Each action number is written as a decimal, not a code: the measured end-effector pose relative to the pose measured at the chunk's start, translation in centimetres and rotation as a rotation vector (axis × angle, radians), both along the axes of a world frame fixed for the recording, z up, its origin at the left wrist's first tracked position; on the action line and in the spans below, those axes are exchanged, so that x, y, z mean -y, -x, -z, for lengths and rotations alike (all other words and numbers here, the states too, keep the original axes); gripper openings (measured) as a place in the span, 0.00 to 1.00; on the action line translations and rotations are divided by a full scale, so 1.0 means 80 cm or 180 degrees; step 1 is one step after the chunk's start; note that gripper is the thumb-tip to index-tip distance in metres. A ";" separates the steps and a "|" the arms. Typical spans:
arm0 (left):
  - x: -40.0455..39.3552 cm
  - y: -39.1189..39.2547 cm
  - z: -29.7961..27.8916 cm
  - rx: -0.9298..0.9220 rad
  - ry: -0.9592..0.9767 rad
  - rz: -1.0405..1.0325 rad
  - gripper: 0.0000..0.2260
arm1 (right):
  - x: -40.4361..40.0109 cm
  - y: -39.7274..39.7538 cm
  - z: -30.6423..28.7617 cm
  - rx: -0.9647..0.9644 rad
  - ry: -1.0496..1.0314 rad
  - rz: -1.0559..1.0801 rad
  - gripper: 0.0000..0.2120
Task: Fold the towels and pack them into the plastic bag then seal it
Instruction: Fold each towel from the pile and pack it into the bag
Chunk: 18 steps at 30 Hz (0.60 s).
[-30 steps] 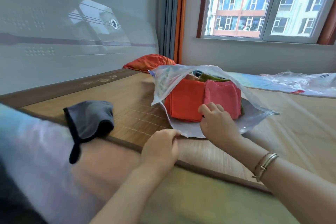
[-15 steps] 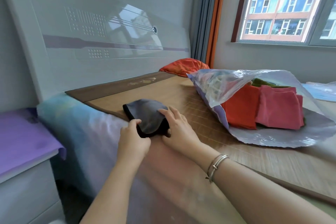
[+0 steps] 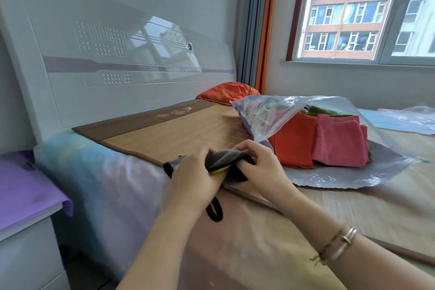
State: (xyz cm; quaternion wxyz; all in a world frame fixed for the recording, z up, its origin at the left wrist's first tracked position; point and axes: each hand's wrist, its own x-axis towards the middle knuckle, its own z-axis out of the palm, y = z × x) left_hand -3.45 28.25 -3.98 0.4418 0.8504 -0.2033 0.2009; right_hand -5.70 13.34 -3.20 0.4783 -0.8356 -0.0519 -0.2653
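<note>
Lifted off the bamboo mat since half a second earlier, the grey towel is now held bunched between both hands at the near edge of the bed, where before it lay flat on the mat with the hands just reaching it. It is gripped from the left by the left hand, whose fingers are curled over the cloth, and pinched from the right by the right hand, fingers bent round its top fold. A sliver of yellow is seen under the grey cloth, and a black loop is left hanging below the left hand. Just beside the right hand, the plastic bag is seen lying on the mat with its mouth gaping toward the camera; an orange towel and a pink towel are stacked side by side inside it, with a green towel behind them. Bracelets are worn on the right wrist. An orange pillow is set at the headboard, a purple-topped nightstand stands at far left, and a window is shown behind the bag.
</note>
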 end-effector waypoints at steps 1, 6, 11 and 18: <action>0.009 0.011 -0.012 0.0002 0.0118 0.0130 0.05 | 0.010 0.018 -0.011 0.0040 -0.0249 0.0008 0.07; 0.053 0.063 -0.053 -0.0351 0.0635 0.0585 0.07 | 0.066 0.107 -0.057 -0.0391 -0.0691 -0.0260 0.04; 0.081 0.093 -0.068 -0.1402 0.1098 0.1179 0.02 | 0.098 0.156 -0.056 -0.0805 -0.1002 -0.0467 0.09; 0.110 0.102 -0.063 -0.2594 0.1465 0.1558 0.07 | 0.126 0.187 -0.054 -0.0249 -0.0154 -0.0322 0.21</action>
